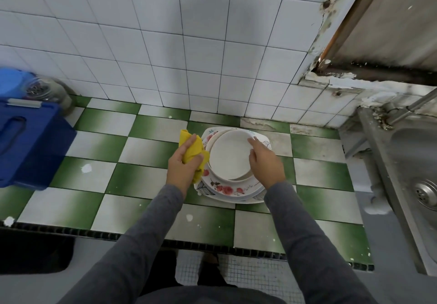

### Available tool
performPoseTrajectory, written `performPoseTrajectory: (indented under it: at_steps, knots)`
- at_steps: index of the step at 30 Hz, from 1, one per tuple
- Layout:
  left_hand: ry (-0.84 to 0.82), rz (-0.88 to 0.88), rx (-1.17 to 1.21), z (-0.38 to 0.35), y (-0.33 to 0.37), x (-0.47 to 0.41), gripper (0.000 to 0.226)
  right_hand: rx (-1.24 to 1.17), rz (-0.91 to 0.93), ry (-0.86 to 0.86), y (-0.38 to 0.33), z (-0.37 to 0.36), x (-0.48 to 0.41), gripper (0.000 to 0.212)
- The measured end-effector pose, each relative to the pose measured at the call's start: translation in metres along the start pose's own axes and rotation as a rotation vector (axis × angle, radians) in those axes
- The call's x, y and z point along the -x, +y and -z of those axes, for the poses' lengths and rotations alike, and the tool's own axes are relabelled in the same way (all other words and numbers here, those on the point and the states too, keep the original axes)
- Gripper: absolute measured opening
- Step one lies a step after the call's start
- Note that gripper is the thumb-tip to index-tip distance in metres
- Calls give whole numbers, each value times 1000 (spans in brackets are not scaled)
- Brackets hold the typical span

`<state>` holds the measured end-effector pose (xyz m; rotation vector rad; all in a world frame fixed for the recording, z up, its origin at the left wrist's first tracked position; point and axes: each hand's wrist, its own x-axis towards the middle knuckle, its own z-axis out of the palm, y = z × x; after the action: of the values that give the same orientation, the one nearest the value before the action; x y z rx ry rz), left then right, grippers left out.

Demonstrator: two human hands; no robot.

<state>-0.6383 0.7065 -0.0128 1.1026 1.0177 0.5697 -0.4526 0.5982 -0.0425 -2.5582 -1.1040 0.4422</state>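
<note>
A stack of plates (227, 191) sits on the green-and-white tiled counter (146, 150), near the wall. The lower plates carry red flower prints; the top one is a plain white plate (228, 154), tilted slightly. My right hand (266, 161) grips the right rim of that white plate, fingers curled over its edge. My left hand (183, 164) holds a crumpled yellow cloth (191, 146) just left of the stack, touching its side. Both arms wear grey sleeves.
A blue plastic box (30, 147) with a handle stands at the counter's left end, with a blue lid and a glass jar (45, 89) behind it. A steel sink (411, 161) with drain and tap lies to the right. White wall tiles rise behind.
</note>
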Motion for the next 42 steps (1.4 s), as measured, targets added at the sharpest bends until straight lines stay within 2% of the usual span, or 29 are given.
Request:
performPoseTrajectory:
  at_steps: [6, 17, 20, 23, 26, 34, 42]
  knots:
    - [1, -11, -16, 2, 1, -1, 49, -227, 59, 71, -13, -5, 5, 44]
    - [1, -17, -10, 4, 0, -6, 50, -666, -43, 51, -17, -5, 15, 49]
    - [-1, -20, -5, 4, -1, -6, 51, -681, -44, 32, -14, -8, 10, 48]
    - [1, -19, -9, 4, -1, -7, 50, -708, -23, -74, -11, -6, 8, 52]
    - [-3, -21, -6, 3, -2, -8, 50, -637, -6, -146, -11, -7, 6, 55]
    - [-1, -15, -5, 4, -3, -9, 52, -560, -72, -155, -15, -8, 0, 48]
    - [-6, -20, -3, 4, -1, -11, 51, -515, -40, -94, -21, -3, -3, 37]
